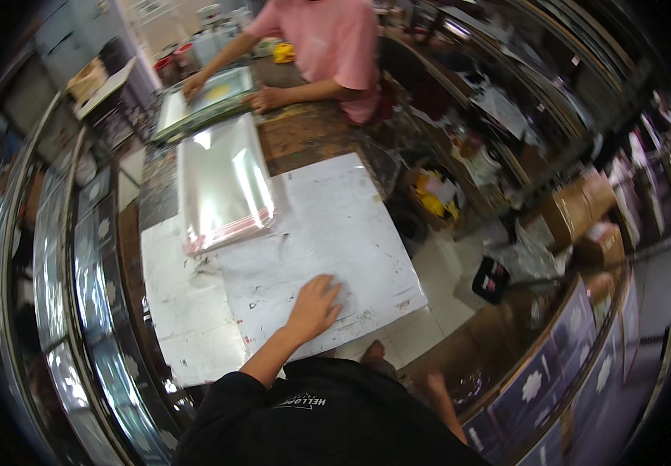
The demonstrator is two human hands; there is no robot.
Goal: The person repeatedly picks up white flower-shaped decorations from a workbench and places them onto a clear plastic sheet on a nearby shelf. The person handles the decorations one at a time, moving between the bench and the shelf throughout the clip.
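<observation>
Black shirt (335,415) is looming nearest. My loosely bent, seemingly empty left hand (314,307) is apparently steadying the white sheet (343,213) on the table (308,140); lifting would call for edge-pinching. I can't tell the right hand's (435,385) grip.

A workshop is indicated by a stained worktable (312,141) beyond the left hand (314,307), a framed panel (199,121) farther off, and, flanking the hand, racks (64,256) (left) and cardboard boxes (581,206) (right).

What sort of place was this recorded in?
Probably a small printing workshop, though I can't be certain: a stained worktable, a framed panel at a co-worker's hands, and a stack of glossy clear plastic sheets suggest it.
</observation>
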